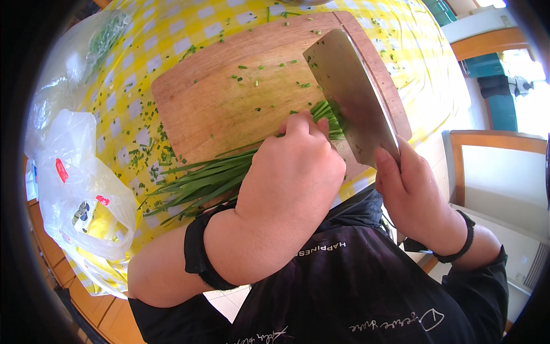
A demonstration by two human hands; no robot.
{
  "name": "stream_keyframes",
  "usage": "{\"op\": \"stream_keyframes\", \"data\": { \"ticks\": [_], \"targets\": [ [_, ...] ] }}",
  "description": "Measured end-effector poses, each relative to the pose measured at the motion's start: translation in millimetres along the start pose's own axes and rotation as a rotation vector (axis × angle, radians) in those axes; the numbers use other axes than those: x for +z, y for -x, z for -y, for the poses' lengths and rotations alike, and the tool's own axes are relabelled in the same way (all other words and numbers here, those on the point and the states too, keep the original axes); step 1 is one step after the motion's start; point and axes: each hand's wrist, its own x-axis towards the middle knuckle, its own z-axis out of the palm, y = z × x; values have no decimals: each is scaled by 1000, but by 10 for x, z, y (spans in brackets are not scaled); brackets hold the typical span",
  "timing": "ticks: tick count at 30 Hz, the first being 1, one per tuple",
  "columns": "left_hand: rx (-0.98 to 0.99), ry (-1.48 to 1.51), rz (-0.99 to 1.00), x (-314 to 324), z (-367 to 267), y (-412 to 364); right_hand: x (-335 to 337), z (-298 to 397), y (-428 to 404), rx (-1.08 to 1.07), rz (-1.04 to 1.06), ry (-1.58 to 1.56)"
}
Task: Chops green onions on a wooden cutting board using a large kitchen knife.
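My left hand [296, 159] presses a bunch of green Chinese chives [206, 178] against the wooden cutting board [215, 94]. The leafy ends trail left past the board's near edge, and the short ends come out to the right of my fingers. In my right hand [408, 189] is a cleaver [348, 90], held where the blade meets the handle. Its broad blade stands tilted over the board, right beside the chive ends; whether it touches them I cannot tell. Bits of chive cling to the blade, and its handle is hidden in my grip. Small cut pieces [256, 83] lie scattered on the board.
A yellow-and-white checked tablecloth [116, 90] covers the table, with many chive bits [146, 155] left of the board. White plastic bags [64, 142] stand along the left edge, and a clear bag [103, 38] with greens lies behind. A wooden chair [507, 142] is at the right.
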Motion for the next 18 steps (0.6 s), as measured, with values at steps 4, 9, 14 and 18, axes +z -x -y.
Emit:
{"op": "stream_keyframes", "data": {
  "ticks": [4, 9, 14, 18],
  "targets": [
    [13, -23, 58, -43, 13, 4, -25, 49, 6, 73, 52, 29],
    [23, -43, 63, -20, 0, 4, 132, -12, -111, -34, 10, 26],
    [-10, 47, 34, 3, 10, 12, 175, 15, -407, -96, -81, 33],
    [-42, 31, 5, 35, -9, 3, 106, 1, -282, -84, -141, -42]
  ]
}}
